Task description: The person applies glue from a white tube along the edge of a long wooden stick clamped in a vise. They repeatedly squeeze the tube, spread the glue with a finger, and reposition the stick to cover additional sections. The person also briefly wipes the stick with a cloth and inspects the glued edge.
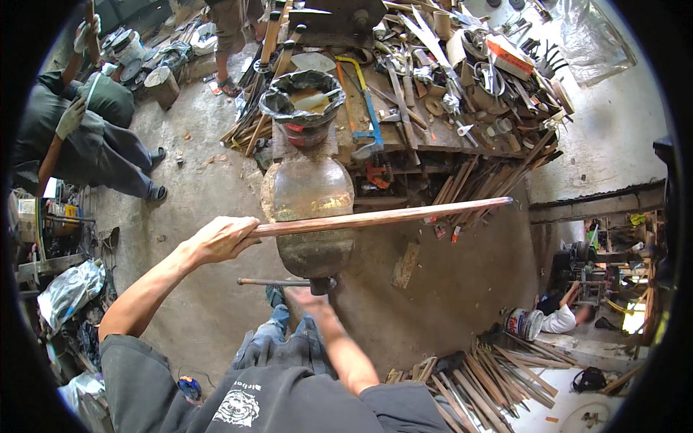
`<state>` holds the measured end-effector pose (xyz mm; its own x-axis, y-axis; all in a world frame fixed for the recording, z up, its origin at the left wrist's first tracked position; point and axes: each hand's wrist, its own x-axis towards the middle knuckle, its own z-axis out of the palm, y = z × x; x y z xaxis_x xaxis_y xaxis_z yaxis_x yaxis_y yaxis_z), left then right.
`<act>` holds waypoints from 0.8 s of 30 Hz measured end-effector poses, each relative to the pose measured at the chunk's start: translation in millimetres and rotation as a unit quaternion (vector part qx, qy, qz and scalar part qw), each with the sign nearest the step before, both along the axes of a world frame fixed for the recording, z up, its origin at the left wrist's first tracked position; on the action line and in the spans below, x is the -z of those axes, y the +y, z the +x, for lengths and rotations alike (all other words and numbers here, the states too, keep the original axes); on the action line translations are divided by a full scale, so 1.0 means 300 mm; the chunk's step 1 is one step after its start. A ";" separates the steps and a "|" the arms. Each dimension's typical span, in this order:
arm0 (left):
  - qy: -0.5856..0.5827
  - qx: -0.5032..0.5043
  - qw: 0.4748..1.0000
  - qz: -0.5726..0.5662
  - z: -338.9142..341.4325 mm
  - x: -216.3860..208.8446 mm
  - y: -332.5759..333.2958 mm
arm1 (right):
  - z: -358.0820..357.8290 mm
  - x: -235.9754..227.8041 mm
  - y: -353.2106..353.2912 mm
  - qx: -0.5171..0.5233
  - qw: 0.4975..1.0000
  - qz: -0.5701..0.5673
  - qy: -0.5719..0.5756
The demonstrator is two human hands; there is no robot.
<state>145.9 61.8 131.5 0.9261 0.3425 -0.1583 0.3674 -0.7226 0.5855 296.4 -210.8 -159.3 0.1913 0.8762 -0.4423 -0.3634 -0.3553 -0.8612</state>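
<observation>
My left hand point(225, 239) is closed around one end of a long, narrow, reddish-brown bar point(375, 219) that tapers to a darker tip at the right. I cannot tell whether it is wood or metal. The bar lies across the top of a heavy, worn bench vise point(314, 249), with its far end sticking out past the vise. Below the jaws, my right hand point(309, 299) is beside the vise's screw and its long handle rod point(274, 282). Motion blurs its fingers, so their grip is unclear.
Beyond the vise stands a bucket lined with a black bag point(303, 101), beside a blue and yellow hacksaw point(366, 108). Tools and scrap crowd the bench point(462, 144). Wooden strips point(491, 382) lie at lower right. A gloved person point(72, 137) works at left, another person point(559, 317) at right.
</observation>
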 end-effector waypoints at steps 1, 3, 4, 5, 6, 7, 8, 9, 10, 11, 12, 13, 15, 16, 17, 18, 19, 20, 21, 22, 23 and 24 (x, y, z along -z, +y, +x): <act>-0.012 -0.001 1.000 -0.003 -0.003 0.005 -0.001 | -0.134 -0.011 0.005 0.067 0.965 -0.013 0.251; -0.034 -0.010 0.999 0.007 -0.011 0.015 -0.002 | -0.325 -0.089 0.053 0.184 0.820 -0.131 0.527; -0.048 -0.010 0.999 0.000 -0.015 0.019 -0.002 | -0.386 -0.154 0.084 0.215 0.797 -0.137 0.548; -0.056 -0.011 0.998 0.003 -0.016 0.023 0.000 | -0.403 -0.228 0.108 0.234 0.811 -0.135 0.518; -0.056 -0.007 0.998 0.009 -0.018 0.025 0.002 | -0.404 -0.313 0.126 0.250 0.810 -0.164 0.504; -0.055 -0.003 0.998 0.000 -0.018 0.026 0.005 | -0.397 -0.406 0.138 0.205 0.815 -0.171 0.515; -0.045 -0.005 0.999 0.000 -0.017 0.025 0.005 | -0.375 -0.502 0.137 0.187 0.825 -0.213 0.490; -0.048 -0.005 0.999 -0.007 -0.015 0.025 0.006 | -0.357 -0.596 0.137 0.232 0.767 -0.213 0.558; -0.056 -0.006 0.998 -0.021 -0.014 0.022 0.005 | -0.331 -0.682 0.139 0.265 0.749 -0.238 0.558; -0.057 -0.010 0.998 -0.027 -0.011 0.020 0.006 | -0.295 -0.764 0.134 0.282 0.766 -0.200 0.541; -0.046 -0.010 0.998 -0.030 -0.009 0.016 0.007 | -0.257 -0.835 0.132 0.288 0.758 -0.138 0.569; -0.058 -0.009 0.998 -0.033 -0.008 0.012 0.009 | -0.205 -0.895 0.128 0.299 0.752 -0.141 0.570; -0.060 -0.003 0.998 -0.033 -0.010 0.005 0.014 | -0.112 -0.987 0.115 0.307 0.745 -0.088 0.586; -0.054 -0.002 0.998 -0.032 -0.013 0.002 0.016 | -0.070 -1.019 0.105 0.313 0.744 -0.096 0.582; -0.048 -0.001 0.998 -0.029 -0.020 -0.002 0.020 | -0.041 -1.041 0.099 0.320 0.730 -0.098 0.596; -0.036 0.001 0.999 -0.018 -0.024 -0.005 0.023 | -0.014 -1.057 0.092 0.336 0.703 -0.108 0.618; -0.026 -0.001 0.999 -0.027 -0.030 -0.008 0.025 | 0.010 -1.061 0.093 0.327 0.697 -0.092 0.632; -0.035 -0.002 0.999 -0.034 -0.033 -0.011 0.027 | 0.027 -1.064 0.090 0.307 0.718 -0.078 0.620; -0.033 -0.005 0.999 -0.032 -0.035 -0.013 0.027 | 0.035 -1.062 0.090 0.301 0.721 -0.077 0.619; -0.015 -0.008 0.999 -0.028 -0.035 -0.015 0.027 | 0.042 -1.059 0.090 0.300 0.718 -0.076 0.624; -0.027 -0.008 0.999 -0.032 -0.034 -0.015 0.026 | 0.044 -1.054 0.089 0.289 0.729 -0.075 0.616; -0.025 -0.006 0.999 -0.031 -0.031 -0.015 0.025 | 0.046 -1.047 0.091 0.282 0.735 -0.072 0.612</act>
<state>136.5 69.4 135.9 0.9291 0.3450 -0.1336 0.3454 -0.6795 0.6473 310.3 -183.5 154.9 -0.1130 0.7372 -0.6662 -0.9592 0.0940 0.2668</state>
